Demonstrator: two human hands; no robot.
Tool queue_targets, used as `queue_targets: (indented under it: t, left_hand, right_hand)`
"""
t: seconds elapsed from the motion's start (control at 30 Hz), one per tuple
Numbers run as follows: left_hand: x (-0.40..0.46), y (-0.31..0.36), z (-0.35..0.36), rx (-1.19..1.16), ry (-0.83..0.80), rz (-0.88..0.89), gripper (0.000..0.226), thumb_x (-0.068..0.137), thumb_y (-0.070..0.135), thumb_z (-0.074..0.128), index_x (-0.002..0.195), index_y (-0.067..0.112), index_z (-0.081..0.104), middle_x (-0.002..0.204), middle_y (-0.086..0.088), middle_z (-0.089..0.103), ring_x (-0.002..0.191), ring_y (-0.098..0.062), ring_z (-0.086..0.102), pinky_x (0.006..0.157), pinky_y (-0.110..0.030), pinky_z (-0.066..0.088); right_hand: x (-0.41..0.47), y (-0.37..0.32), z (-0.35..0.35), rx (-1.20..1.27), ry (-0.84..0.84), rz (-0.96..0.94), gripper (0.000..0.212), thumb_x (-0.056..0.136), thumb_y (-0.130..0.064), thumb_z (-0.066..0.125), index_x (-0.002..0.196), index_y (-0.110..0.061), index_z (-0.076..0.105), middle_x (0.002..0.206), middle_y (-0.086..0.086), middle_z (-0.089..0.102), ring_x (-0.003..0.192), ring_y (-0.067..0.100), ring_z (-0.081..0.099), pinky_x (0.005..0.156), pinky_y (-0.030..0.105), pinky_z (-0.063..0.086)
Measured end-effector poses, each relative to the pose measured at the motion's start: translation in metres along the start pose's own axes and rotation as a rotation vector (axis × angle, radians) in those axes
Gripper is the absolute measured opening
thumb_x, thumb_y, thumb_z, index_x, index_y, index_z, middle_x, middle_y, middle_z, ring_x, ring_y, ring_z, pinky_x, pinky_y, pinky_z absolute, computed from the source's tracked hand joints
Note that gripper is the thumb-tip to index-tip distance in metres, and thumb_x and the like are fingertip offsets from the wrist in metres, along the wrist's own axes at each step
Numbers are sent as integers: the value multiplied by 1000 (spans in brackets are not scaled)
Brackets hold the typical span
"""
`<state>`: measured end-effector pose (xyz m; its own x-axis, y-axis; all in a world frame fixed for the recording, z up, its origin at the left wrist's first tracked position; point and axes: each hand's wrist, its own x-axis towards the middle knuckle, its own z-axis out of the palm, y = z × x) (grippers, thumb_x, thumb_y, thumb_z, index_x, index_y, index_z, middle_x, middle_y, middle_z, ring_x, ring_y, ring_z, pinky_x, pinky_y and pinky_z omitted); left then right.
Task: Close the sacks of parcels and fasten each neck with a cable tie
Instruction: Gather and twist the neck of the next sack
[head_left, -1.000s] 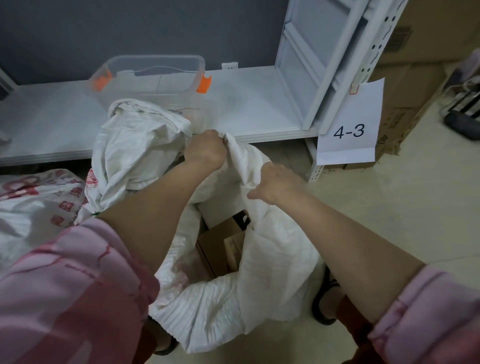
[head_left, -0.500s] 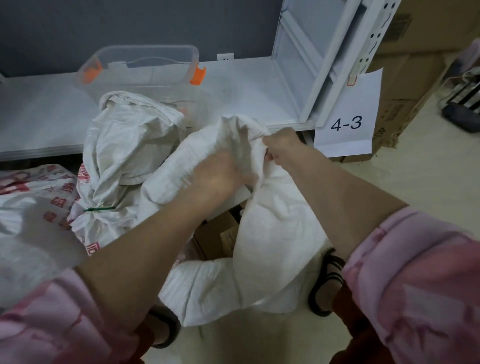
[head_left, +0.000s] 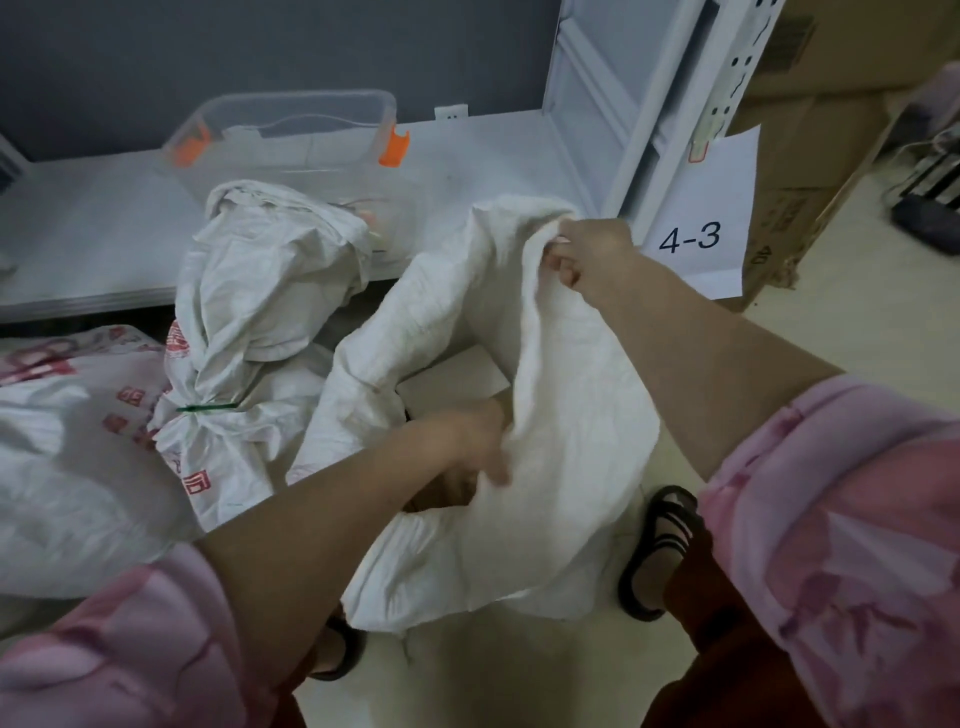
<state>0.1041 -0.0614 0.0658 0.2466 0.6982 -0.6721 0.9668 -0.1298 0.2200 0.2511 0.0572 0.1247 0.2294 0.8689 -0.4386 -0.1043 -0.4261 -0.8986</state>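
Left hand (head_left: 475, 441) dropped to rim of open white sack (head_left: 566, 467); right hand (head_left: 587, 254) pinches it high.

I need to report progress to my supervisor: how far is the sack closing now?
Done: one sack on the left has its neck fastened with a green tie. In hand: the open sack in front, with boxes showing in its mouth; the right hand pinches its far rim up and the left hand is at the near edge. Left: gather this neck and tie it.
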Motion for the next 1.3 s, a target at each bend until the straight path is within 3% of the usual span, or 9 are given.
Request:
queue_targets:
  t: [0.1, 0.17, 0.4, 0.53, 0.63, 0.93, 1.03, 1.17, 1.3]
  left_hand:
    - [-7, 11, -18, -328, 205, -1, 10, 82, 16, 65, 78, 7, 61, 64, -1, 63, 53, -9, 57, 49, -17, 44]
    - [-9, 18, -25, -486, 319, -4, 18, 85, 10, 58, 68, 11, 52, 55, -3, 61, 41, -9, 53, 39, -16, 39]
    - [-11, 47, -19, -496, 678, 107, 27, 83, 16, 59, 61, 19, 42, 62, 4, 48, 60, -13, 50, 48, -23, 34]
    - [-17, 61, -14, -464, 675, 114, 22, 78, 31, 70, 83, 19, 52, 80, 5, 56, 78, -15, 57, 65, -30, 49]
    - [-30, 59, -12, -362, 490, 50, 66, 63, 47, 81, 111, 17, 47, 100, 4, 58, 89, -14, 57, 71, -29, 49]
    - [-42, 38, 21, 146, 398, -80, 49, 78, 20, 75, 117, 10, 47, 116, -5, 53, 104, -23, 57, 76, -28, 44]
    - [-39, 33, 21, 57, 486, -111, 10, 88, 14, 60, 96, 10, 60, 104, -9, 64, 90, -23, 61, 68, -27, 44]
    - [-38, 34, 16, -4, 528, -86, 5, 86, 9, 56, 82, 13, 56, 95, -8, 63, 87, -25, 61, 67, -29, 44]
    - [-47, 39, 13, -47, 548, -27, 9, 83, 4, 57, 78, 12, 55, 89, -7, 61, 82, -23, 60, 67, -30, 48]
  right_hand:
    - [-12, 5, -1, -348, -45, -94, 10, 84, -13, 61, 84, -4, 56, 71, 10, 55, 60, 21, 51, 50, 23, 38]
    - [-26, 9, -5, -638, -99, -164, 20, 83, -16, 62, 71, -8, 48, 67, 7, 50, 55, 19, 47, 43, 19, 33]
    - [-71, 25, -31, -1050, -151, -109, 34, 82, -35, 66, 70, -9, 49, 68, 8, 63, 47, 16, 54, 44, 21, 37]
    - [-75, 31, -46, -742, -169, -21, 24, 89, -5, 62, 71, -4, 46, 66, 13, 56, 25, 5, 43, 28, 11, 25]
    - [-68, 36, -59, -387, -102, 53, 21, 91, -3, 59, 75, -6, 47, 68, 11, 53, 51, 11, 52, 29, 15, 21]
    - [-53, 38, -89, 206, 81, 246, 21, 95, 0, 49, 75, -8, 48, 67, 2, 48, 54, 9, 46, 26, 11, 22]
    - [-54, 37, -87, 151, 117, 213, 8, 91, -11, 57, 85, -11, 52, 66, 2, 46, 48, 10, 38, 30, 9, 23]
    - [-70, 52, -73, -353, -30, 96, 47, 72, -44, 77, 98, -12, 53, 71, 2, 44, 49, 13, 38, 39, 20, 30]
    - [-70, 71, -54, -603, -56, 24, 25, 80, -19, 71, 95, -7, 55, 81, 11, 58, 59, 18, 50, 45, 25, 37]
